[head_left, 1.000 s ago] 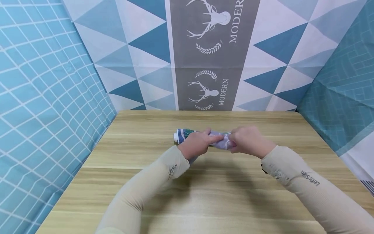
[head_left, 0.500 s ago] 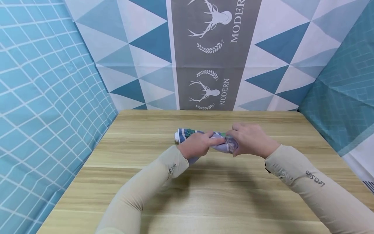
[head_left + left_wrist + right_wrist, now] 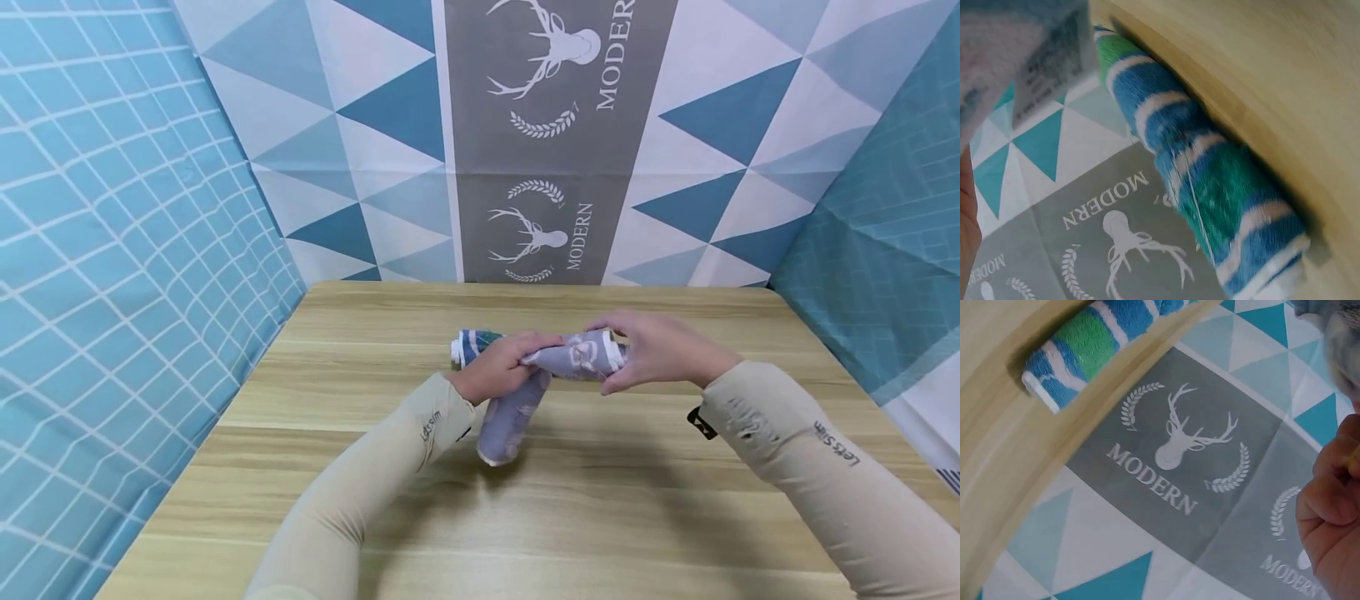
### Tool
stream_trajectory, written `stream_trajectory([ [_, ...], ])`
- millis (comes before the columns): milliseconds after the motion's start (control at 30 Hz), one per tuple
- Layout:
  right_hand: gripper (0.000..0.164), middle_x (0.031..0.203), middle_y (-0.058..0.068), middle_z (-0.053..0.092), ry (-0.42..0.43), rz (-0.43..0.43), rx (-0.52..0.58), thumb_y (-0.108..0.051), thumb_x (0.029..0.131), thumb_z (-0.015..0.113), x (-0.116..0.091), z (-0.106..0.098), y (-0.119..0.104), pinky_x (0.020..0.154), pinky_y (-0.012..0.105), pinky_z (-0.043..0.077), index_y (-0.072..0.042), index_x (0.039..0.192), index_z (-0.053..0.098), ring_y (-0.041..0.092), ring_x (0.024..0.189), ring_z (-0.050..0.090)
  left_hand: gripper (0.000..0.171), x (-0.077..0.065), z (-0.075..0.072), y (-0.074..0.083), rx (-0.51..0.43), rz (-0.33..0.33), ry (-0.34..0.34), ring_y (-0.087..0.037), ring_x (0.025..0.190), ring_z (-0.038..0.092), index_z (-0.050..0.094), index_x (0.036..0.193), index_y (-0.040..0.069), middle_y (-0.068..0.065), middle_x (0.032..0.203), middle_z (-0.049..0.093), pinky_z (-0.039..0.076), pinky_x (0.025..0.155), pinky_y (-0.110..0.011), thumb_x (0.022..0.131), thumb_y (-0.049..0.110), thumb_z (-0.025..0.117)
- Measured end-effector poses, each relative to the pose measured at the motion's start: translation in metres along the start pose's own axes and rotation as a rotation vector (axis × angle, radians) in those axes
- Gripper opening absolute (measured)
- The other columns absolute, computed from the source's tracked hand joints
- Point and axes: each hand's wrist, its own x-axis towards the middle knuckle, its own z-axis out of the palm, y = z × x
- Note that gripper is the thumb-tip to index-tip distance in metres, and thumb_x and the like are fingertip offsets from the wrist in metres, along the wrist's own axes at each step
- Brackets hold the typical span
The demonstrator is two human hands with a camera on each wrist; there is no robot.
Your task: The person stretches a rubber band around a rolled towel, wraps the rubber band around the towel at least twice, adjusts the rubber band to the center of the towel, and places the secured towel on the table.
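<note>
My left hand (image 3: 498, 367) grips a rolled lavender towel (image 3: 577, 357) with pale markings around its middle. One arm of the towel points right and the other (image 3: 513, 421) slants down toward the front. Around the right end, at its white edge, curve the thumb and fingers of my right hand (image 3: 663, 350). Behind them lies a second rolled towel (image 3: 474, 343), striped blue and white with green patches, partly covered by my left hand. The left wrist view shows this striped towel (image 3: 1210, 181) lengthwise on the table, below a blurred printed tag (image 3: 1050, 69).
Everything lies over a light wood-grain table (image 3: 570, 517). A patterned cloth wall (image 3: 540, 150) with deer prints rises at its back edge. Blue checked sheeting (image 3: 127, 275) stands at the left, and teal sheeting (image 3: 877, 250) at the right.
The lavender towel's front arm has come into view below my left hand. My right hand has shifted slightly right and opened around the roll's end, now facing the camera.
</note>
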Motion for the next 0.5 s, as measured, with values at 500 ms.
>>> stream_trajectory([
  [500,0.066,0.100,0.009,0.063,0.093,0.067,0.671,-0.011,0.069,0.084,-0.006,0.018,0.021,0.071,0.026,0.051,0.011,0.124,0.053,0.016,0.086,0.059,0.036,0.002,0.014,0.006,-0.378,-0.055,0.152,-0.030,0.105,0.060,0.052,0.128,-0.005,-0.025,0.127,0.055,0.051,0.084,-0.030,0.092,-0.004,0.050],
])
